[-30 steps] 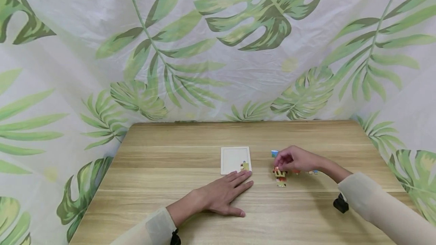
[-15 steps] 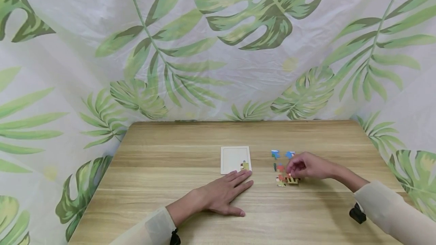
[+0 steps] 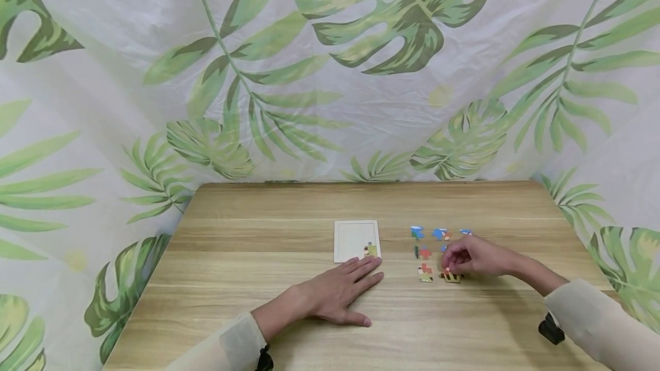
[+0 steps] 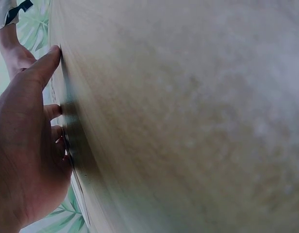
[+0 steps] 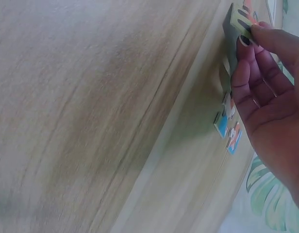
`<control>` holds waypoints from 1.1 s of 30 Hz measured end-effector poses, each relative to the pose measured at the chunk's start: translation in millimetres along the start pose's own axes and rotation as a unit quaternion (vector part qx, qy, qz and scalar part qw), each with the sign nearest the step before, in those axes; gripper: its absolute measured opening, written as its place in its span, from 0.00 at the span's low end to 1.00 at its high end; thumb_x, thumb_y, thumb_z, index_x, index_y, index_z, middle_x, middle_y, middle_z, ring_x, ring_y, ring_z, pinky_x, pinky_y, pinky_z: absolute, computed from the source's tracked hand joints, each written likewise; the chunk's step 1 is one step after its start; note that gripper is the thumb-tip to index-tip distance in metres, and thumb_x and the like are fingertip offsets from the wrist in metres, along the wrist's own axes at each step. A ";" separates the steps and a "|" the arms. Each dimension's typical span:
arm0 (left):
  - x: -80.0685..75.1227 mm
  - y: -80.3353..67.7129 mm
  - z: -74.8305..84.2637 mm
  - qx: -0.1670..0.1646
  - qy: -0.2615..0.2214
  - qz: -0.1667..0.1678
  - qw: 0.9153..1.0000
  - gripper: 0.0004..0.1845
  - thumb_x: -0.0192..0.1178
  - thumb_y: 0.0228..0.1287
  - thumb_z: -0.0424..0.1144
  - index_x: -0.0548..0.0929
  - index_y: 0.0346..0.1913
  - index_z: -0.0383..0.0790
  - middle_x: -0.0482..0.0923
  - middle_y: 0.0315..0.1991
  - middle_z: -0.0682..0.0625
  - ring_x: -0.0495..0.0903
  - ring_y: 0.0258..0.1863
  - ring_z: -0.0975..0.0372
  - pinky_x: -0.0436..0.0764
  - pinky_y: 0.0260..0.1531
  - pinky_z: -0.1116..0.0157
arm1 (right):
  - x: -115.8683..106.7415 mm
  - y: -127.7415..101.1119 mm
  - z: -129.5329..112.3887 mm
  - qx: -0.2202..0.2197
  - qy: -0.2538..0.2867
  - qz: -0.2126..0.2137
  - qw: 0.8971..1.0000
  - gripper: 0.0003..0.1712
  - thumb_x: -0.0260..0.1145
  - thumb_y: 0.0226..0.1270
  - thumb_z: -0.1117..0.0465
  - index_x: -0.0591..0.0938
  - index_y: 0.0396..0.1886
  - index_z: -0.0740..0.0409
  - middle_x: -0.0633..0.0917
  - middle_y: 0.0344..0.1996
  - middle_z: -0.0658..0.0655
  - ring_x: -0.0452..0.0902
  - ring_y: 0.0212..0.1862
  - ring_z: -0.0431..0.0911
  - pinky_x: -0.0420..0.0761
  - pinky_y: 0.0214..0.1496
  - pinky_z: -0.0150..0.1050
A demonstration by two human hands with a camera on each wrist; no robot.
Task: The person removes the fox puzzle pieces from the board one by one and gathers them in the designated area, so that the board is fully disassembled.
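Note:
My right hand (image 3: 476, 256) pinches a yellow jigsaw piece (image 3: 452, 278) with dark stripes between thumb and fingers. In the right wrist view that striped piece is tilted up at the fingertips. My left hand (image 3: 337, 293) lies spread with the palm down, its fingertips at the near edge of a pale puzzle tray (image 3: 337, 242). A single yellowish jigsaw piece (image 3: 371, 250) sits in the tray's near right corner. Left of the held piece lies a red and yellow piece (image 3: 425, 273), with a red and green piece (image 3: 424, 253) behind it.
Blue pieces (image 3: 416, 233) lie in a row farther back, right of the tray. More loose pieces (image 5: 233, 138) lie beside the right hand, some partly hidden by it. A leaf-print cloth (image 3: 309, 102) hangs behind the wooden table (image 3: 247, 228).
My right hand has moved right and slightly nearer with the striped piece, uncovering several loose pieces. The left hand has stayed at the tray.

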State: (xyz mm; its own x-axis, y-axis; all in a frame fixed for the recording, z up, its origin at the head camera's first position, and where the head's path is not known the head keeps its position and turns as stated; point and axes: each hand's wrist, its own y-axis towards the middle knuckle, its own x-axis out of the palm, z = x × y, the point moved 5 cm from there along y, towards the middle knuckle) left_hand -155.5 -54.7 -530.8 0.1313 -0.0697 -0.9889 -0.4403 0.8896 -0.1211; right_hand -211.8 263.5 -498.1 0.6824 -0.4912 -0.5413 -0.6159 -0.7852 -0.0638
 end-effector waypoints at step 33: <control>0.8 -1.2 0.7 -0.005 -0.015 0.000 1.000 0.51 0.48 0.75 0.74 0.52 0.87 0.43 0.43 0.87 0.42 0.43 0.87 0.53 0.51 0.84 0.54 | 4.7 -7.4 1.4 -0.017 -0.114 0.062 0.991 0.06 0.76 0.68 0.67 0.89 0.39 0.52 0.89 0.34 0.47 0.80 0.34 0.33 0.83 0.32 0.32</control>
State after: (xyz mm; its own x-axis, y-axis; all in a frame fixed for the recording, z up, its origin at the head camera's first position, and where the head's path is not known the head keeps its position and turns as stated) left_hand -154.3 -55.5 -531.4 0.1578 -0.0551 -0.9859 -0.4497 0.8849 -0.1214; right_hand -204.5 267.6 -501.3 0.4938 -0.4892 -0.7189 -0.6732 -0.7383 0.0400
